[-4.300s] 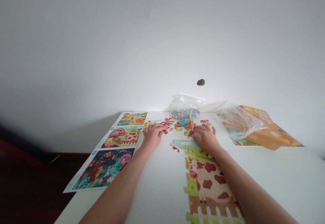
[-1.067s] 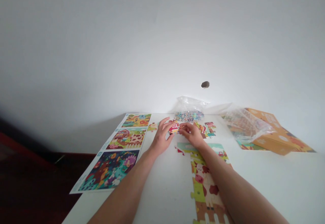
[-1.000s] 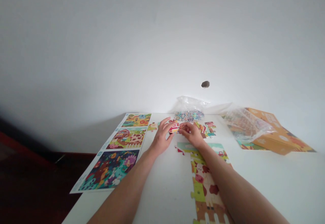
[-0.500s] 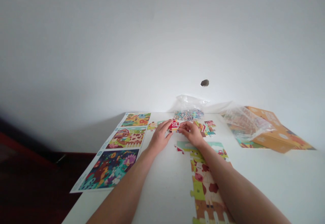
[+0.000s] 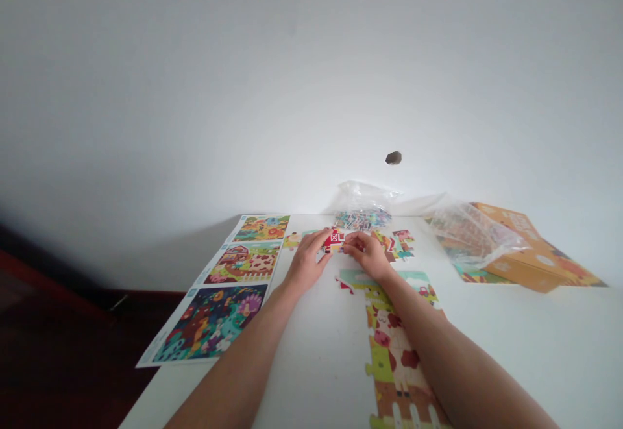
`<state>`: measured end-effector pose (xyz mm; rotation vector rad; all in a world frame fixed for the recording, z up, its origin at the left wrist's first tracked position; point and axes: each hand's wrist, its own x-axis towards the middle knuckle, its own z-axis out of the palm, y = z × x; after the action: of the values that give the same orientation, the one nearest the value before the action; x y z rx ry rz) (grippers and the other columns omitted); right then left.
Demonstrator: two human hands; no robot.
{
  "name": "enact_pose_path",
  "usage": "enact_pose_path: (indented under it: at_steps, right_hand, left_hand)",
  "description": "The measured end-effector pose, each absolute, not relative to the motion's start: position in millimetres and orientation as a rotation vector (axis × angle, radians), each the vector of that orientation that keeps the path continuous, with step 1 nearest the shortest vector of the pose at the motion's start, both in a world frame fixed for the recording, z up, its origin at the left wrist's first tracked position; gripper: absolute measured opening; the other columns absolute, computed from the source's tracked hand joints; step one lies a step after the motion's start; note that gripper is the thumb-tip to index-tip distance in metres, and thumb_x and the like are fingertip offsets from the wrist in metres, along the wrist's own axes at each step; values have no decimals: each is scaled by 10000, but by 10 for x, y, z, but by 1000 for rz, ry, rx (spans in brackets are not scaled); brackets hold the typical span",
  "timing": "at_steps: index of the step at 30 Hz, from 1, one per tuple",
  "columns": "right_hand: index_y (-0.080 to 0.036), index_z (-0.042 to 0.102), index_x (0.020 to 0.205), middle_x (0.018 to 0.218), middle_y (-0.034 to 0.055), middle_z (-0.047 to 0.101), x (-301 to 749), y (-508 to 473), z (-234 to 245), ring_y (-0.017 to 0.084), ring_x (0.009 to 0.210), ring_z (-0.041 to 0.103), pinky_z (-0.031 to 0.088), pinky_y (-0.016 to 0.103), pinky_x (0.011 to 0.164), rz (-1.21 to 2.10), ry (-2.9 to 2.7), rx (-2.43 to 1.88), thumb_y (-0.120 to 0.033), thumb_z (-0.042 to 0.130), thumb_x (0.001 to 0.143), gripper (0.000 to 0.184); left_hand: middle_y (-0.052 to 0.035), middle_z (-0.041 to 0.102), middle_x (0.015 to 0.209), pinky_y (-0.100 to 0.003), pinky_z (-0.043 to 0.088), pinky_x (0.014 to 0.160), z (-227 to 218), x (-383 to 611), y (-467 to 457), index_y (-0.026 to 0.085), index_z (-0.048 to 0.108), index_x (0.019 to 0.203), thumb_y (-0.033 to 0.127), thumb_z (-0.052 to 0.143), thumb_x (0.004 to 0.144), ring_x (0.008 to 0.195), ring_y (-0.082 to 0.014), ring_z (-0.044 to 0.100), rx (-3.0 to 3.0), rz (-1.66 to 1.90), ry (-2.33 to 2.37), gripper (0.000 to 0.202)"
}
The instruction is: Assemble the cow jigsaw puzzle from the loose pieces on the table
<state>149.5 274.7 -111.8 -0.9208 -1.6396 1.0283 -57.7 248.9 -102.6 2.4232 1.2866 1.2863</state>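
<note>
Between my two hands are red barn puzzle pieces (image 5: 334, 240), at the far part of the white table. My left hand (image 5: 308, 257) grips them from the left, thumb on the near side and fingers on the far side. From the right, my right hand (image 5: 367, 254) pinches their edge with curled fingers, which hide part of them. Nearer, under my right forearm, lies a partly joined puzzle with a cow (image 5: 402, 357). A small red and white piece (image 5: 344, 285) sits at its upper left corner. More loose pieces (image 5: 402, 243) lie right of my right hand.
A sheet with three printed pictures (image 5: 243, 265) lies on the left. At the back, a clear bag (image 5: 363, 211) holds many small pieces. An orange box (image 5: 530, 267) and crumpled plastic (image 5: 479, 237) are at the right. Behind stands a wall with a hole (image 5: 393, 158).
Both hands keep almost the same place and grip around the red barn pieces. The whole view has shifted very slightly.
</note>
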Motion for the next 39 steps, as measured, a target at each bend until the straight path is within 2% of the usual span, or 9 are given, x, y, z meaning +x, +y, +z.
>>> enact_pose_path:
  at_steps: [10,16,23,27,30,32,35,37,39]
  right_hand:
    - [-201,600,981,791,6,702,1485,2749,-1116,168,742,650,469,299,716,1054,-1627,-910,-388,683,810,266]
    - [-205,598,983,791,5,701,1484,2747,-1119,168,747,649,470,298,722,1059,-1626,-911,-363,669,810,245]
    - [-201,614,1034,788,2,692,1495,2721,-1075,159,728,626,456,284,708,932,-1705,-971,-285,578,844,211]
    - [-228,675,1038,878,16,711,1527,2699,-1000,187,840,613,428,334,842,510,-1755,-1329,-246,551,868,212]
    - [-257,710,1030,968,26,716,1531,2665,-959,225,993,589,366,382,954,342,-1874,-1492,-237,578,871,207]
    - [-282,702,1118,1065,37,706,1518,2634,-949,246,1065,564,344,402,983,309,-2021,-1468,-298,603,885,255]
    - [-335,586,1339,1271,45,642,1490,2595,-950,276,1137,521,333,444,997,271,-2224,-1364,-445,627,888,466]
    - [-352,574,1354,1347,36,603,1478,2586,-962,287,1157,499,331,466,990,250,-2306,-1332,-483,633,883,493]
    - [-344,632,1286,1357,28,600,1473,2591,-982,291,1161,487,330,476,980,230,-2344,-1336,-479,636,885,424]
  left_hand:
    - [-65,578,1390,-473,503,1057,-1013,-579,2484,303,470,1437,141,592,890,1293,-250,520,2456,1295,1286,583]
    - [-49,575,1393,-434,512,1044,-1030,-586,2490,304,469,1431,144,577,901,1296,-232,513,2454,1321,1263,565]
    - [-60,601,1350,-434,474,1061,-986,-594,2484,283,488,1409,143,588,889,1240,-236,543,2469,1340,1317,548]
    - [-55,643,1278,-419,470,1021,-985,-613,2490,277,504,1394,148,644,846,1143,-244,577,2451,1336,1448,580]
    - [-56,686,1205,-421,466,978,-1035,-617,2505,268,529,1380,170,720,787,1057,-255,593,2448,1188,1528,631]
    - [-58,693,1206,-446,434,990,-1069,-609,2510,273,546,1369,194,752,760,1077,-271,579,2443,1071,1581,648]
    - [-46,673,1269,-502,337,1060,-1071,-592,2491,298,542,1375,253,750,762,1167,-296,528,2440,931,1659,649]
    - [-37,652,1307,-509,294,1087,-1036,-590,2466,309,528,1390,285,737,763,1209,-306,492,2430,882,1704,662]
    - [-30,632,1333,-508,272,1103,-988,-599,2444,314,521,1396,264,701,765,1247,-315,457,2395,871,1776,658]
